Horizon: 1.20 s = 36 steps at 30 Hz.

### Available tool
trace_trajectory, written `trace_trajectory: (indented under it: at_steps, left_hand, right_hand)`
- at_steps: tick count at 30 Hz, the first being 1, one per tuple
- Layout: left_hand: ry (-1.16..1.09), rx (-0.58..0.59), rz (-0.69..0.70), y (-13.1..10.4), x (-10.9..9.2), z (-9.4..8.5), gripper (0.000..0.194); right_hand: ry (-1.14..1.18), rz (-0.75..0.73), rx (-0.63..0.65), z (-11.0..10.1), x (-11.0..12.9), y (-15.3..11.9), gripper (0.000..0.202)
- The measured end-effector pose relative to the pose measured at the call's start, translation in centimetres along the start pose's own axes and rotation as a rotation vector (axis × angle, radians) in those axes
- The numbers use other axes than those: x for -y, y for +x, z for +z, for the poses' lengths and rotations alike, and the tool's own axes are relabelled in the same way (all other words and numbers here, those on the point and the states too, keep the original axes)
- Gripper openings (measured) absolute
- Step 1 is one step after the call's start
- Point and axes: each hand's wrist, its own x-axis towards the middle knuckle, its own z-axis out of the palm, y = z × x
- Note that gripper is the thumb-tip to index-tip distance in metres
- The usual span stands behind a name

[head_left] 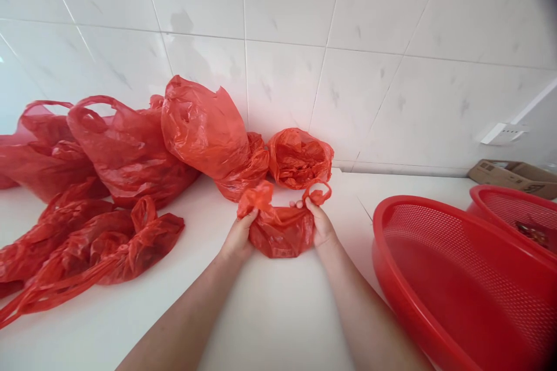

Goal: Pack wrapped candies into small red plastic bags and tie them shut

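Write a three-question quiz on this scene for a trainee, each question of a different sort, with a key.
1. True or false: the left hand and the right hand hold the same red plastic carrier bag.

2. Where does the nearer perforated red plastic basket stand?
A. Left of the held bag
B. Right of the held bag
C. Behind the held bag, against the wall

3. Fill in the blank: the wall is faced with pale, grey-flecked ____.

Key: 1. True; 2. B; 3. tiles
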Motion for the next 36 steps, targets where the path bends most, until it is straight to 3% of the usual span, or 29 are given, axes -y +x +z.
trace_trajectory:
  at_steps: [3,5,8,10,14,18,20,23,25,27,30,33,36]
  left_hand:
    - [-0.103,-0.034,-0.039,0.3,-0.3,-0.3,0.019]
    - [-0.113,-0.039,-0.072,0.4,-0.4,-0.2,0.014]
    - [-0.075,-0.055,-0.100,0.4,-0.4,-0.1,0.013]
    - [-0.046,-0.046,-0.102,0.5,-0.2,-0.2,0.018]
    - [0.015,-0.057,-0.041,0.7,0.1,-0.2,0.025]
    - [0.103,-0.074,0.025,0.5,0.1,0.5,0.021]
    - [0.132,-0.046,0.033,0.3,0.2,1.2,0.017]
    - [0.213,0.071,0.019,0.3,0.6,1.9,0.020]
    - [0.288,0.151,0.042,0.3,0.9,2.0,0.020]
    - [0.367,0.153,0.126,0.1,1.2,1.8,0.022]
    - [0.516,0.141,0.299,-0.5,1.2,1.3,0.055]
    - [0.638,0.238,0.423,-1.0,1.2,1.2,0.088]
    - [0.598,0.208,0.399,-0.7,1.4,1.6,0.084]
  right_hand:
    - [0.027,-0.100,0.049,0.0,0.5,-0.1,0.035]
    - [0.018,-0.118,0.148,0.4,0.7,-0.1,0.038]
    - [-0.067,-0.045,0.302,1.4,0.5,-0.1,0.068]
    - [-0.138,0.034,0.324,2.0,0.2,-0.1,0.081]
    - [-0.321,0.085,0.249,2.9,-0.6,-0.3,0.060]
    - [-0.475,0.078,0.340,3.8,-1.0,-0.5,0.066]
    - [-0.512,0.084,0.370,4.1,-1.2,-0.5,0.055]
    - [-0.517,0.056,0.316,4.0,-1.6,-0.2,0.033]
    - [-0.481,0.042,0.239,3.6,-1.8,0.2,0.030]
    - [-0.451,0.034,0.155,3.0,-2.0,0.8,0.034]
    - [-0.444,0.014,0.065,2.2,-2.1,1.6,0.040]
    - [-0.449,-0.018,0.016,2.0,-2.2,1.7,0.039]
    - [-0.529,-0.040,0.016,2.7,-2.1,1.0,0.033]
